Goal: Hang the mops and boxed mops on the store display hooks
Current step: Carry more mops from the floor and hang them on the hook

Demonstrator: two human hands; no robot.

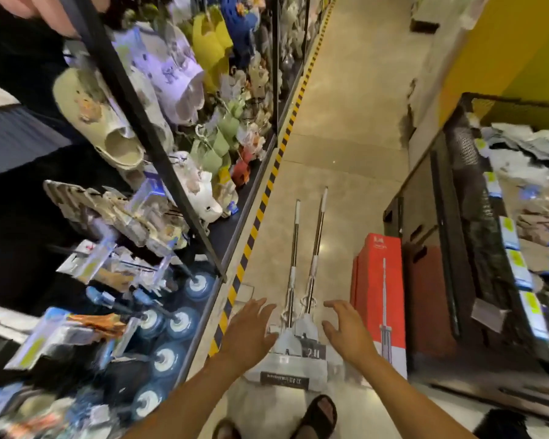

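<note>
Both open, empty: left hand (251, 331), right hand (349, 331). Between and just beyond them on the floor, two mops (298, 312); red boxes (381, 299) beside the right. Probably light, stiff, top-heavy; best gripped on the poles near the heads.

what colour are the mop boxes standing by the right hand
Red-orange, fading to white at the bottom, with a mop pictured on the front; the boxes show best in the head view.
</note>
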